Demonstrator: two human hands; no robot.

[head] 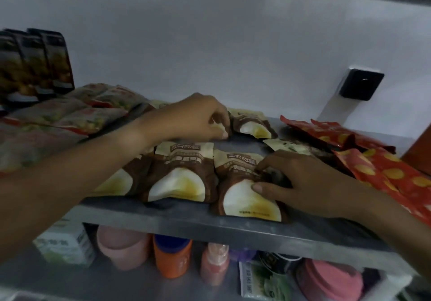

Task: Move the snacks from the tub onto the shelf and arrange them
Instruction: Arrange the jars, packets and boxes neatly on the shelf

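Several brown-and-cream snack packets lie flat on the grey shelf (233, 227). My left hand (196, 118) reaches to the back row and pinches the edge of a brown packet (253, 127) there. My right hand (300, 181) rests on the front right brown packet (245, 198), fingers curled into its top and thumb pressing its face. Two more brown packets (179, 174) lie side by side to its left. The tub is not in view.
Red packets with yellow dots (377, 167) pile at the shelf's right. Pale green-red packets (70, 116) lie at the left, dark upright bags (35, 65) behind them. A black box (360, 86) is fixed to the back wall. Bottles, cups and boxes (172, 256) fill the lower shelf.
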